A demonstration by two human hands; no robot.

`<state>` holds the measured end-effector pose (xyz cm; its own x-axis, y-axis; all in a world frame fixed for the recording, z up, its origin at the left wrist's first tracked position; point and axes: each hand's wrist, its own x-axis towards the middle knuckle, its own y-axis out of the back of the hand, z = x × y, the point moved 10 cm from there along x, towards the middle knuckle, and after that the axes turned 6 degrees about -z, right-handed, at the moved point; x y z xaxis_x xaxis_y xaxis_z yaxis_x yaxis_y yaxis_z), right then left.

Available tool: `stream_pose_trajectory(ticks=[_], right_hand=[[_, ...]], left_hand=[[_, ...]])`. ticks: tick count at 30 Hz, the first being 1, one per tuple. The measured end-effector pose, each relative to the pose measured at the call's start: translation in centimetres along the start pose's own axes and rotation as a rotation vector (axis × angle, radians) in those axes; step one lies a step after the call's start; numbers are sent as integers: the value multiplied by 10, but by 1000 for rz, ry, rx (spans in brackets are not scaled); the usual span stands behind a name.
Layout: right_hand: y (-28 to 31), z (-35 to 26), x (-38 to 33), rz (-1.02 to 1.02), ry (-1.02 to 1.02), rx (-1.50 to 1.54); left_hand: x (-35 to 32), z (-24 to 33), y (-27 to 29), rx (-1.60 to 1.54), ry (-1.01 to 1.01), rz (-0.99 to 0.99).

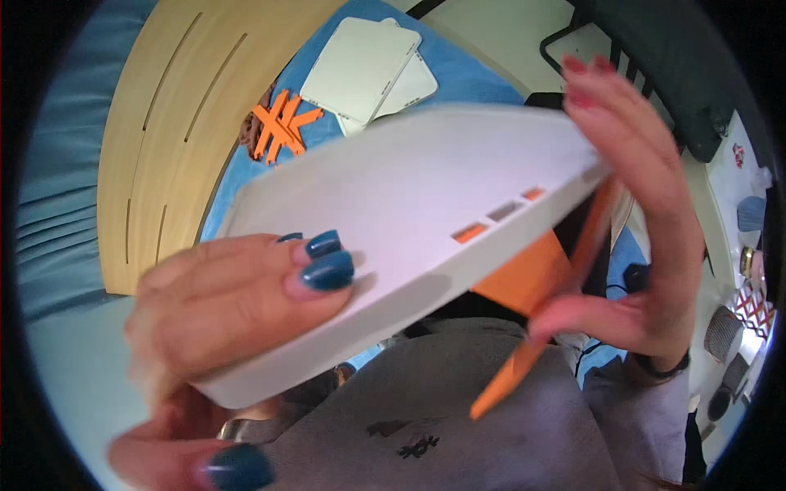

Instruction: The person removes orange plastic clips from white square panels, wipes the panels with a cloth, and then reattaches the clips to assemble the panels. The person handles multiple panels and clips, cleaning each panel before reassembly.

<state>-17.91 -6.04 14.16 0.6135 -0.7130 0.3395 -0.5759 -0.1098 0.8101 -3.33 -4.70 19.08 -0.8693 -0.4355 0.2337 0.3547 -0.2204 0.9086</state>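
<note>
A white plastic panel (393,188) with rounded corners, a raised rim and small slots along one side is held tilted in front of my body. My left hand (221,315) grips its near left corner, fingers on the broad face and thumb below. At the right end my right hand (655,204) spans the panel, fingertips by its far corner and thumb lower down against an orange plastic part (528,274). That part sits under the panel with an arm sticking out toward me, and orange also shows through the slots. The panel hides how the two are joined.
Beyond the panel, two more white panels (360,65) lie stacked on a blue cloth (471,69), beside several crossed orange strips (282,127). A curved, slotted wooden board (164,123) stands at the left. Various small items lie on a white surface (725,172) at the right.
</note>
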Motion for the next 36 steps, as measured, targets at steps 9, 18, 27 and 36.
stream_pose_trajectory(ticks=[9, 18, 27, 36], right_hand=[[-53, -2, -4, -437, -17, 474], [-76, 21, -38, -455, -199, 317], [-86, 28, -45, -291, -257, 194], [-73, 89, -27, -76, -324, 615]], left_hand=[[8, -45, -31, -205, 104, 71], [10, -86, -53, -365, 178, 193], [26, -105, -79, -706, 226, 120], [-34, -152, -46, -544, 389, 528]])
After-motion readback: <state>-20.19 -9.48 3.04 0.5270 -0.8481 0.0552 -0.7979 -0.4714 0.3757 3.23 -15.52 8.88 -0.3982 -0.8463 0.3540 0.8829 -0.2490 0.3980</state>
